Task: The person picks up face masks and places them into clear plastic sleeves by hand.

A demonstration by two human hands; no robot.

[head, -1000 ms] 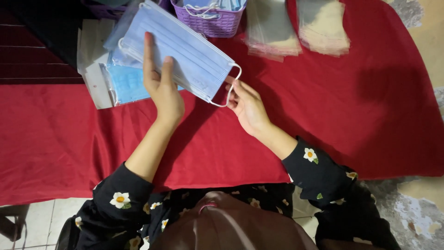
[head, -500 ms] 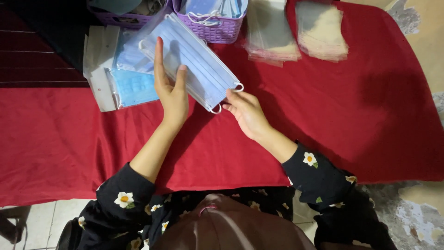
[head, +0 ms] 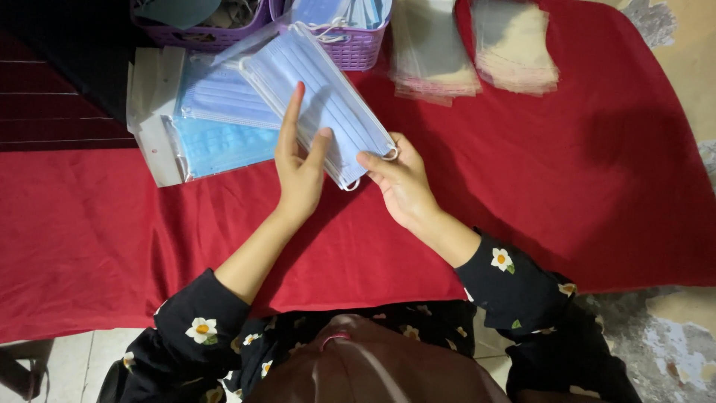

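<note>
Over the red cloth [head: 522, 194], head view: we hold a light blue face mask [head: 321, 97] tilted, lower end toward 5 o'clock. Left hand [head: 298, 172] supports it, fingers spread along it, thumb on top. Right hand [head: 403, 183] pinches the lower corner by the ear loop. Bagged masks [head: 209, 127] at 9 o'clock, purple basket [head: 350, 48] at 12, clear bags [head: 477, 52] at 1.
</note>
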